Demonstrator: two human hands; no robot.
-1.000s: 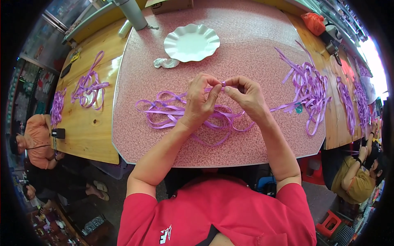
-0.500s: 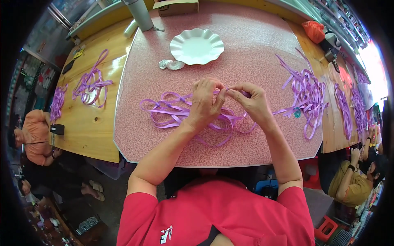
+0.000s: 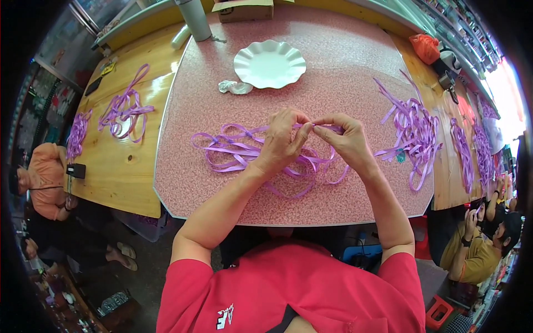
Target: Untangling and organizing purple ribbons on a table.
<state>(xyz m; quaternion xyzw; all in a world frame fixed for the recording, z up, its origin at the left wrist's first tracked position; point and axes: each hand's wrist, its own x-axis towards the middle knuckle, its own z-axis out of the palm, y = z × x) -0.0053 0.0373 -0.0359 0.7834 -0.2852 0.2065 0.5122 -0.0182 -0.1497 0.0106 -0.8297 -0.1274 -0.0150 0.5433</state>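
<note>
- While I watch remotely, my left hand [image 3: 283, 141] and right hand [image 3: 350, 141] pinch purple ribbon [image 3: 239, 149], fingertips closed and nearly meeting.
- Its loops lie beneath, on the pink tabletop [image 3: 355, 200].

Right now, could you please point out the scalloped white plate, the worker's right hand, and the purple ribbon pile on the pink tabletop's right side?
Scalloped white plate [image 3: 270, 64], head view: bare centre.
Right hand [image 3: 350, 139], head view: back of hand.
Purple ribbon pile [image 3: 413, 130], head view: dense middle.

One pink table [image 3: 350, 83] bears two ribbon heaps [image 3: 415, 127] and one plate [image 3: 270, 64].
</note>
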